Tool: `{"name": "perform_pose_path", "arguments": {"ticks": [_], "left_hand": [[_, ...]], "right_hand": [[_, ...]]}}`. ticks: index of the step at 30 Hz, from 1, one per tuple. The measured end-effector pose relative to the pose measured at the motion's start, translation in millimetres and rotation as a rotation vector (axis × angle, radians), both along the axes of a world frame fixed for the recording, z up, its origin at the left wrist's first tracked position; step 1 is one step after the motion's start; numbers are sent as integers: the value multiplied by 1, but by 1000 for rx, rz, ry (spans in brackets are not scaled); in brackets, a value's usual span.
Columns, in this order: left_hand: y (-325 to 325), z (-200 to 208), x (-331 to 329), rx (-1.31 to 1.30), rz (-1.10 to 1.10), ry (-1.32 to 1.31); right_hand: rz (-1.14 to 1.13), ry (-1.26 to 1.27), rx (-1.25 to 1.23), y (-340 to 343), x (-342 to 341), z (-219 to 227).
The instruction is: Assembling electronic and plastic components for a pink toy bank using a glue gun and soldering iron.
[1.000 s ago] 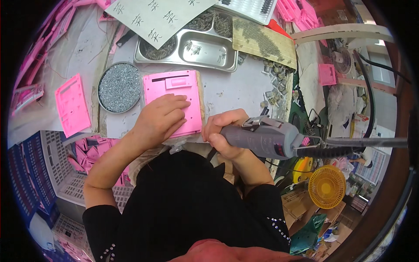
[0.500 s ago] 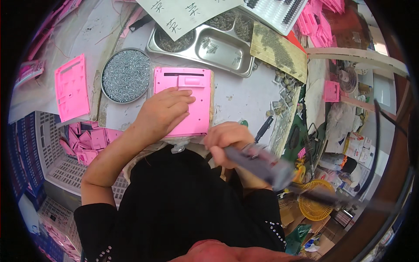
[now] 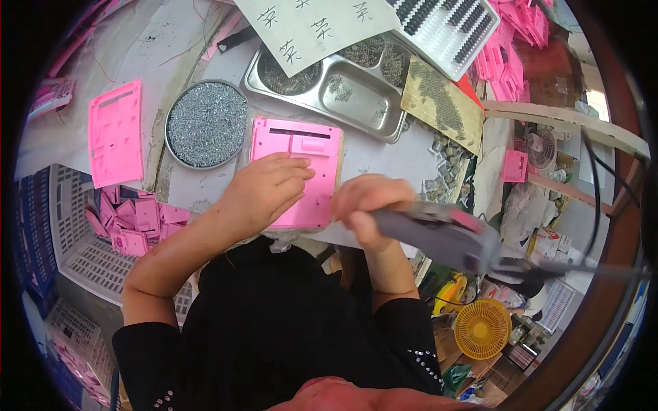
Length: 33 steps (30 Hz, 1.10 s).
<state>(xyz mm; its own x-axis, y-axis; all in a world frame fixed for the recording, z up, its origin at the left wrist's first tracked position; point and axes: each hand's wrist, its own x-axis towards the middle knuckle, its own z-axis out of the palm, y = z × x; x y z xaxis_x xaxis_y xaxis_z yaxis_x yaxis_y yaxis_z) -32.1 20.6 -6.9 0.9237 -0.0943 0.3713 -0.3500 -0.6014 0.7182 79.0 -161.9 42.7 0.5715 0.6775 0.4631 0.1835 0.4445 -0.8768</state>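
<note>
The desk (image 3: 404, 154) fills the upper half of the view, its far edges bent and cut off by the dark rim. On it lies a steel tray (image 3: 356, 103) with compartments, partly covered by a white paper sheet (image 3: 315, 24); what the compartments hold is too small to make out. Left of the tray stands a round dish of screws (image 3: 205, 123). A white crate (image 3: 75, 240) of pink parts sits below the desk edge on the left.

The pink panel (image 3: 301, 154) lies flat at the near edge of the desk, its lower left part hidden under the left hand (image 3: 264, 192), which rests on it with fingers spread and pressing, gripping nothing. The right hand (image 3: 367, 205) is clenched around the grey power screwdriver (image 3: 439, 236), just right of the panel. The tool is blurred, and its tip is hidden behind the hand.
</note>
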Motion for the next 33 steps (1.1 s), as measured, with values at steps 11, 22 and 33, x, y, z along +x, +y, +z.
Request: {"name": "perform_pose_path", "arguments": {"ticks": [11,22,33], "left_hand": [[0,8,3,11,-1,-1],[0,2,5,-14,3,-15],[-1,2,4,4,16,8]], "right_hand": [[0,-190,-133,13,18,-16],[5,-34,-15,43,72,-12],[-5,-98,-139,45,75,-36]]}}
